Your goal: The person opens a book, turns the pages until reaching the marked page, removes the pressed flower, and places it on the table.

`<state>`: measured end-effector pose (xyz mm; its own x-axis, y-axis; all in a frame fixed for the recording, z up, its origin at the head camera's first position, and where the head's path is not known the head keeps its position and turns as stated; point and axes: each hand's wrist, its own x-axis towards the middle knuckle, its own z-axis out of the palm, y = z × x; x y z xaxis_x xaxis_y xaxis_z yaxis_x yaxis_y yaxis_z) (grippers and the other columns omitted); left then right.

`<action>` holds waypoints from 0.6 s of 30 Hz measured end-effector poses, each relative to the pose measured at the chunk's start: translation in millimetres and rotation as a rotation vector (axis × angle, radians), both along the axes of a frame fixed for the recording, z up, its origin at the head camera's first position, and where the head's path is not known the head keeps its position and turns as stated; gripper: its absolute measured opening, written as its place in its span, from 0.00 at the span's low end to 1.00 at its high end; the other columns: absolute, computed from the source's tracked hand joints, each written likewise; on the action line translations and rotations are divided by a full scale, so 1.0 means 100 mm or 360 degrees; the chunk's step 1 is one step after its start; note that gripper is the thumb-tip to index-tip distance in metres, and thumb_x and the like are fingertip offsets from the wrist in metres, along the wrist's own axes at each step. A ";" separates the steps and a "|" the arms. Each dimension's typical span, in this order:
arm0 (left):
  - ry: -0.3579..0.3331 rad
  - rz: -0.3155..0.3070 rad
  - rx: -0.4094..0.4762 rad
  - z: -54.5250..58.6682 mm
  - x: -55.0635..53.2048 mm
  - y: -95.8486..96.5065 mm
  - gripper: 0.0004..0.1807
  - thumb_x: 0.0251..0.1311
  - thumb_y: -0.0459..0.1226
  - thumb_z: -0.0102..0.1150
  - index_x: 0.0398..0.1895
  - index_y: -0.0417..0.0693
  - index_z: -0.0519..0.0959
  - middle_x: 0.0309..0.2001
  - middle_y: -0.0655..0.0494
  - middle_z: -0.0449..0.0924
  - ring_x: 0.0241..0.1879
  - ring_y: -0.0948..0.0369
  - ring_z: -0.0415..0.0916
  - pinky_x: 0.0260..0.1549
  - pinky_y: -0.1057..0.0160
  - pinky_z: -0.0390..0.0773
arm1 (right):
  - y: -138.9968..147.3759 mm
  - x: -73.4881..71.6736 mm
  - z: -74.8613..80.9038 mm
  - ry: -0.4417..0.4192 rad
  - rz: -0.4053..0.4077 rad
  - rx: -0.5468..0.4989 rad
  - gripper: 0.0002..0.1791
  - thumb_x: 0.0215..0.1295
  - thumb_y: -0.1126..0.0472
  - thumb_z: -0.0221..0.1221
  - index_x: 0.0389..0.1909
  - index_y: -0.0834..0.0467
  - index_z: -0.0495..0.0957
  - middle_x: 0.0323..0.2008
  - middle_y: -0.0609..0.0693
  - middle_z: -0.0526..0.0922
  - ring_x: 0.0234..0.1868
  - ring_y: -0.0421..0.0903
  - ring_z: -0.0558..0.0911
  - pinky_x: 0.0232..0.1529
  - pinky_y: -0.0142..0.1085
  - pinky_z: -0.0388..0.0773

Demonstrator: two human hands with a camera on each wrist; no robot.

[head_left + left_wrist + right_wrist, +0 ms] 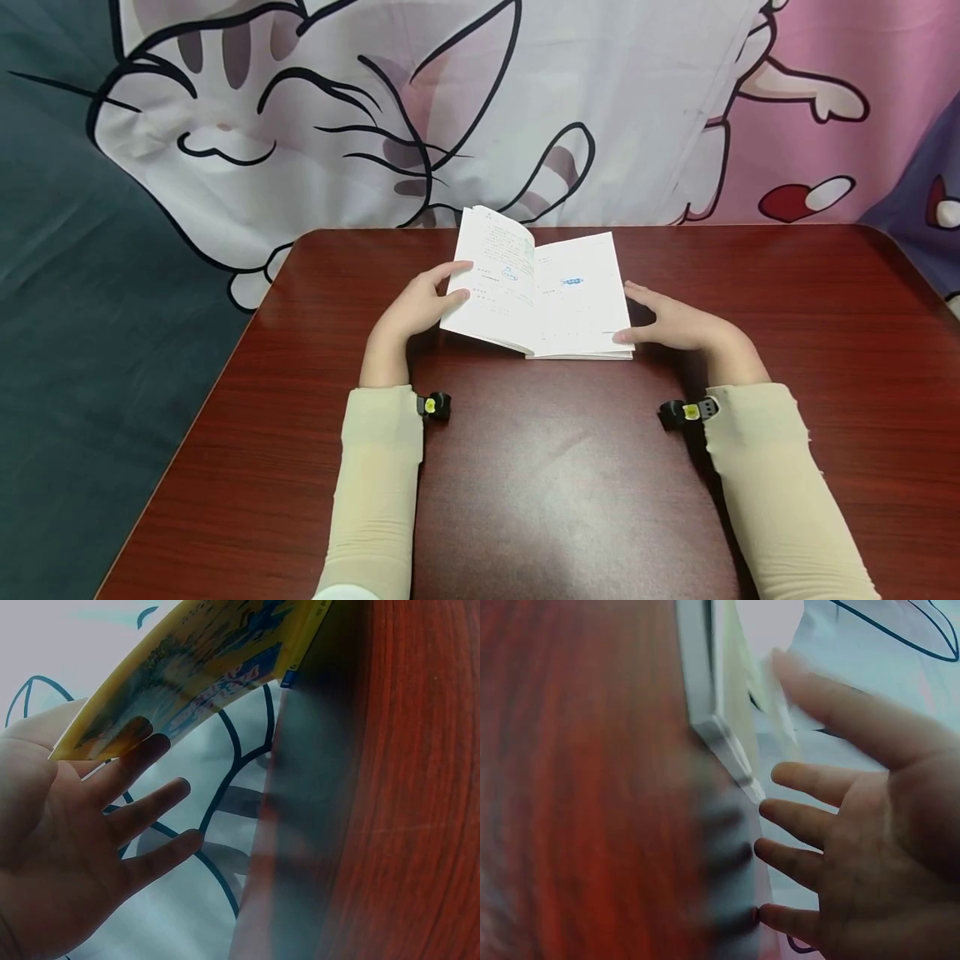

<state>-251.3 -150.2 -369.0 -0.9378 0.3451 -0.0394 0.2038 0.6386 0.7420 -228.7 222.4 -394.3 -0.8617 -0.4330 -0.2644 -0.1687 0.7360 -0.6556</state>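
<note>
An open book [577, 312] with white printed pages and small blue drawings lies near the far edge of the table. Its left half is raised at a slant. My left hand [416, 307] pinches that half at its outer edge, the thumb on the page side. From the left wrist, the yellow illustrated cover [202, 675] shows above the spread fingers [154, 810], the index finger against it. At the right edge is my right hand [678, 323], its thumb touching the page near the lower corner. Its other fingers [799, 862] are straight and spread beside the pages.
The reddish-brown table [540, 500] extends toward me and out to both sides. Behind its far edge hangs a cloth [645, 100] printed with a cartoon cat. Each wrist carries a small black camera, the left camera [437, 406] and the right camera [675, 414].
</note>
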 end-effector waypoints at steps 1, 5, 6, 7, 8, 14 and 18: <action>0.0001 -0.0001 0.0001 0.00 0.00 0.00 0.26 0.63 0.39 0.54 0.65 0.54 0.67 0.63 0.54 0.65 0.62 0.59 0.59 0.61 0.55 0.57 | 0.01 0.01 0.01 -0.0010 -0.0011 -0.0021 0.53 0.55 0.46 0.64 0.71 0.66 0.44 0.71 0.63 0.43 0.70 0.59 0.43 0.64 0.56 0.43; -0.0001 -0.0006 0.0004 0.00 -0.01 0.00 0.26 0.63 0.39 0.54 0.65 0.54 0.66 0.64 0.54 0.65 0.62 0.59 0.58 0.61 0.55 0.56 | 0.01 0.03 0.07 -0.0034 -0.0030 -0.0093 0.51 0.56 0.46 0.63 0.72 0.59 0.45 0.71 0.61 0.42 0.70 0.57 0.42 0.63 0.56 0.44; -0.0002 -0.0008 0.0006 0.00 -0.01 0.00 0.26 0.63 0.39 0.54 0.65 0.53 0.66 0.64 0.54 0.65 0.62 0.59 0.58 0.61 0.55 0.56 | 0.00 0.04 0.09 -0.0037 -0.0025 -0.0110 0.51 0.55 0.47 0.64 0.72 0.58 0.46 0.71 0.62 0.42 0.71 0.57 0.41 0.63 0.57 0.43; -0.0004 -0.0009 0.0007 0.00 -0.01 0.00 0.26 0.63 0.39 0.53 0.65 0.53 0.66 0.64 0.54 0.65 0.63 0.59 0.58 0.61 0.55 0.56 | -0.01 0.05 0.10 -0.0042 -0.0012 -0.0123 0.51 0.54 0.48 0.65 0.72 0.58 0.46 0.71 0.62 0.42 0.71 0.57 0.40 0.63 0.57 0.43; -0.0006 -0.0009 0.0009 0.00 -0.01 0.00 0.26 0.64 0.39 0.53 0.65 0.53 0.66 0.64 0.54 0.65 0.63 0.59 0.58 0.61 0.55 0.56 | -0.03 0.05 0.11 -0.0050 0.0007 -0.0140 0.52 0.53 0.49 0.66 0.72 0.57 0.47 0.71 0.62 0.41 0.71 0.57 0.39 0.63 0.58 0.42; -0.0014 -0.0007 0.0006 0.01 0.00 0.00 0.26 0.63 0.39 0.54 0.65 0.53 0.66 0.64 0.54 0.64 0.63 0.59 0.57 0.61 0.55 0.56 | -0.16 0.07 0.12 0.0032 0.0173 -0.0232 0.54 0.46 0.54 0.71 0.71 0.58 0.49 0.71 0.61 0.41 0.70 0.57 0.40 0.63 0.60 0.35; -0.0021 -0.0008 0.0003 0.01 0.01 -0.01 0.26 0.63 0.39 0.54 0.65 0.53 0.66 0.64 0.55 0.64 0.63 0.59 0.57 0.61 0.55 0.56 | -0.32 0.09 0.09 0.0146 0.0296 -0.0288 0.48 0.44 0.54 0.72 0.66 0.58 0.58 0.67 0.57 0.54 0.66 0.54 0.53 0.63 0.58 0.37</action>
